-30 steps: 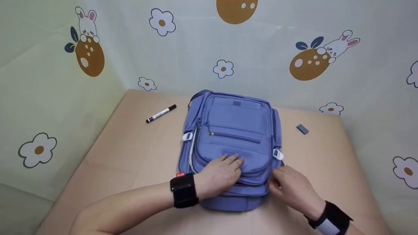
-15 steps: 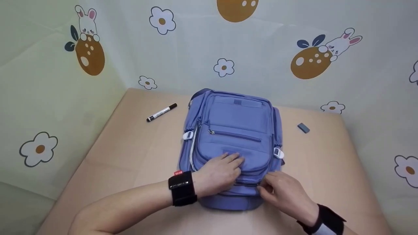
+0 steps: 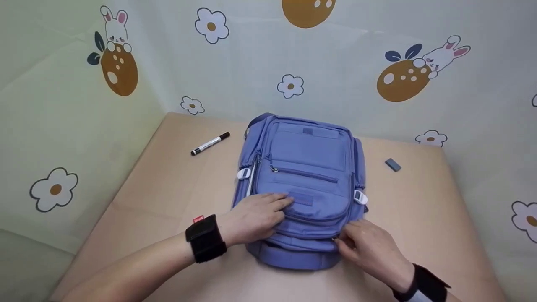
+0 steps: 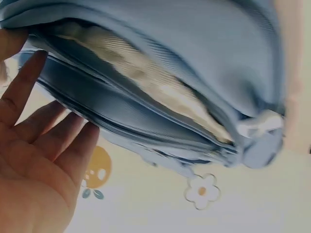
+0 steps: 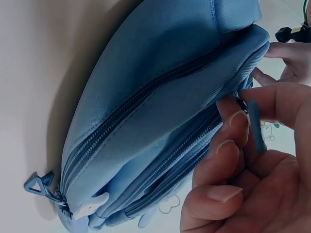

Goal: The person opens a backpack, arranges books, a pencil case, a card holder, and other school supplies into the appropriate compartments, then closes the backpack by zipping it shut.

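A blue-purple backpack (image 3: 310, 151) lies front up on the table, its bottom end toward me. My left hand (image 3: 258, 216) rests over its lower left front with fingers extended. In the left wrist view, the fingertips of the left hand (image 4: 48, 141) touch the edge of a gaping zipped compartment, with pale material showing inside. At the lower right corner my right hand (image 3: 365, 243) pinches a zipper pull (image 5: 256, 126) between thumb and forefinger. The other fingers of that hand curl in beneath. A zipper (image 5: 126, 111) on another pocket runs past it, with a triangular pull (image 5: 39, 183) at its end.
A black and white marker (image 3: 210, 144) lies left of the backpack. To its right is a small grey-blue block (image 3: 393, 164). White strap buckles (image 3: 360, 197) sit on both sides of the bag. A printed curtain (image 3: 247, 63) hangs behind the table (image 3: 168, 176).
My right hand has moved left with the zipper pull, from the bag's right side round to its lower corner. My left hand has slid left across the front, uncovering the label patch.
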Motion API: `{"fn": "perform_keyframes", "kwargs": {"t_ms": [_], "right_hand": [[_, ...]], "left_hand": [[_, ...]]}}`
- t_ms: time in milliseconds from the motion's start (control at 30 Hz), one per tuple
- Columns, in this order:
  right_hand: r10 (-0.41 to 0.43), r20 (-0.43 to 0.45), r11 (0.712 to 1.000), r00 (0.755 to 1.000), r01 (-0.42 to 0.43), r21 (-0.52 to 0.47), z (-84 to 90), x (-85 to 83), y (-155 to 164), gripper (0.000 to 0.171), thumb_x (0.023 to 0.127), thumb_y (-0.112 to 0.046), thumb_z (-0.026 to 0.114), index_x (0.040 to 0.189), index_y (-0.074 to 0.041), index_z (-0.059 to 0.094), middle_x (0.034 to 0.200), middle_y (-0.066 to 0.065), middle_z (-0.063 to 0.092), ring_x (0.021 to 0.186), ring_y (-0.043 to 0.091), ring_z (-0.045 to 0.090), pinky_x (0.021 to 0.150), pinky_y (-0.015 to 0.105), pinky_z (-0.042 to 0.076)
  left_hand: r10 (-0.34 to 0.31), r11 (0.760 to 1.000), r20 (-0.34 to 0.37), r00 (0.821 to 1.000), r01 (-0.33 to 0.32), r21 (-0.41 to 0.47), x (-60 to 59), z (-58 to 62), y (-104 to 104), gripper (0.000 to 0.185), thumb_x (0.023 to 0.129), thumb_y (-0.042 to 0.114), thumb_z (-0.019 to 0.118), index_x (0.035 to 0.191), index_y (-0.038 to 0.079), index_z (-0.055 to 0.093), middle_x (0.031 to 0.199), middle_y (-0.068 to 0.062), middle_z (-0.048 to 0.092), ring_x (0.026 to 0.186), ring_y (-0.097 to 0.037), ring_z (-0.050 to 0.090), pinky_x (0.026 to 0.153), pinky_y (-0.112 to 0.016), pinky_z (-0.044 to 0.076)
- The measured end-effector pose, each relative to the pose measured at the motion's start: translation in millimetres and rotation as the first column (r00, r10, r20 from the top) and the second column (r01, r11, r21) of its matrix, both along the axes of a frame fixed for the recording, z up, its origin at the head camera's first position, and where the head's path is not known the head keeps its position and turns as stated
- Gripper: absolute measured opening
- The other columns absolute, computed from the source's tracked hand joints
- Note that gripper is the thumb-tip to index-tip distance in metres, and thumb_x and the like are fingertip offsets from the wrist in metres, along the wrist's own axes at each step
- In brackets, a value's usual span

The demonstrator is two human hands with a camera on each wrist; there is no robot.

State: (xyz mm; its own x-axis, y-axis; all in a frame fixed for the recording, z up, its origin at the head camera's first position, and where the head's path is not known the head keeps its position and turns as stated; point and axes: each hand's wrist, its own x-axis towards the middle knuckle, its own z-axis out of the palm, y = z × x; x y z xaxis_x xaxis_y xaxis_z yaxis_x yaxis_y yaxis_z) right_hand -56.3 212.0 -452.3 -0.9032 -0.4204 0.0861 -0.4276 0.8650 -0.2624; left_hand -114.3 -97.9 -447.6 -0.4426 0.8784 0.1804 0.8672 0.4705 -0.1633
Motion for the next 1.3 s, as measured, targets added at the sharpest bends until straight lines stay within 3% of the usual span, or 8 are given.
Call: {"fn": "perform_keyframes", "kwargs": {"t_ms": [267, 667, 1000, 1133, 1300], "right_hand": [[0.013, -0.012, 0.999, 1.000, -0.013, -0.041, -0.9, 2.4, -2, 0.030, 0.086, -0.022, 0.079, 0.071, -0.027, 0.053, 0.069, -0.017, 0.042, 0.064, 0.003, 0.040, 0.056, 0.023, 0.036], [0.105, -0.057, 0.982, 0.993, -0.113, -0.152, -0.3, -1.6, -28, 0.029, 0.087, -0.021, 0.080, 0.071, -0.027, 0.057, 0.068, -0.020, 0.043, 0.064, 0.001, 0.043, 0.057, 0.024, 0.039], [0.191, -0.040, 0.966, 0.981, -0.195, -0.170, -2.7, -7.5, -52, 0.025, 0.089, -0.021, 0.078, 0.071, -0.024, 0.060, 0.069, -0.018, 0.045, 0.066, 0.002, 0.045, 0.059, 0.026, 0.042], [0.183, -0.044, 0.968, 0.982, -0.188, -0.168, -3.8, -6.8, -49, 0.025, 0.090, -0.023, 0.078, 0.072, -0.024, 0.061, 0.070, -0.018, 0.047, 0.067, 0.003, 0.046, 0.059, 0.026, 0.043], [0.179, -0.054, 0.963, 0.982, -0.186, -0.193, -5.7, -6.2, -39, 0.022, 0.092, -0.032, 0.077, 0.076, -0.026, 0.064, 0.073, -0.020, 0.050, 0.068, 0.001, 0.048, 0.060, 0.025, 0.044]], "left_hand": [[-0.003, 0.999, -0.085, 0.996, 0.008, 0.053, -2.5, -11.9, -2, 0.009, 0.091, 0.015, 0.065, 0.094, 0.013, 0.074, 0.141, -0.007, 0.062, 0.131, -0.025, 0.057, 0.106, -0.035, 0.047], [0.014, 0.998, -0.027, 1.000, -0.012, 0.067, -5.2, -12.9, 0, 0.024, 0.094, 0.011, 0.062, 0.114, 0.006, 0.073, 0.142, -0.007, 0.061, 0.134, -0.021, 0.055, 0.106, -0.030, 0.045], [0.027, 0.998, -0.002, 1.000, -0.027, 0.057, -3.8, -12.5, -1, 0.027, 0.093, 0.016, 0.066, 0.118, 0.008, 0.071, 0.144, -0.007, 0.059, 0.135, -0.022, 0.053, 0.107, -0.031, 0.045], [0.032, 0.998, 0.000, 0.999, -0.032, 0.055, -3.3, -13.4, -1, 0.026, 0.093, 0.019, 0.067, 0.116, 0.009, 0.072, 0.145, -0.007, 0.058, 0.136, -0.022, 0.052, 0.105, -0.032, 0.047], [0.022, 0.996, -0.013, 1.000, -0.021, 0.091, 1.6, -12.7, 1, 0.015, 0.092, 0.022, 0.069, 0.101, 0.011, 0.073, 0.143, -0.008, 0.060, 0.135, -0.026, 0.054, 0.106, -0.036, 0.047]]}}
